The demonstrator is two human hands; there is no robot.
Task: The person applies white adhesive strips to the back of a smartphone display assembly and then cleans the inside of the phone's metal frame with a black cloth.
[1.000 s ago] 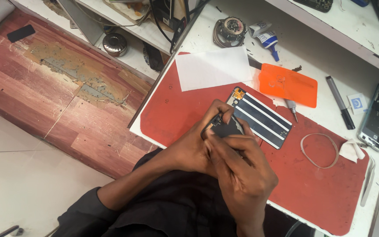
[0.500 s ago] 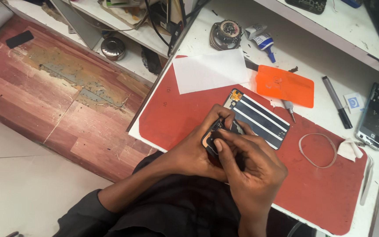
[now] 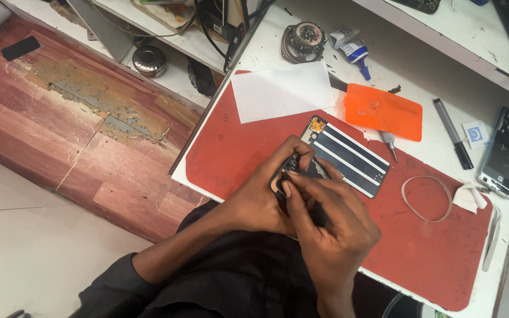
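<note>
Bare red mat (image 3: 231, 153) lies open left of the hands; the striped panel (image 3: 349, 156), screwdriver (image 3: 389, 143) and rubber band (image 3: 426, 198) crowd the right side.

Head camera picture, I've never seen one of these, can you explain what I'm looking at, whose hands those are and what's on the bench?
There is no machine here. A person wears a camera on the head, so you look down over their dark sleeves at their own two bare hands.

The left hand cradles a small dark phone part, and the right hand presses fingertips onto it. What exactly the part is cannot be told; the hands cover most of it.

They work over a red mat on a white bench. On the mat lie a dark striped phone panel, a white sheet, an orange plastic card, a small screwdriver and a thin loop of band. To the right sit a black pen, an opened phone frame and a crumpled white wipe. At the top is a glue tube.
</note>
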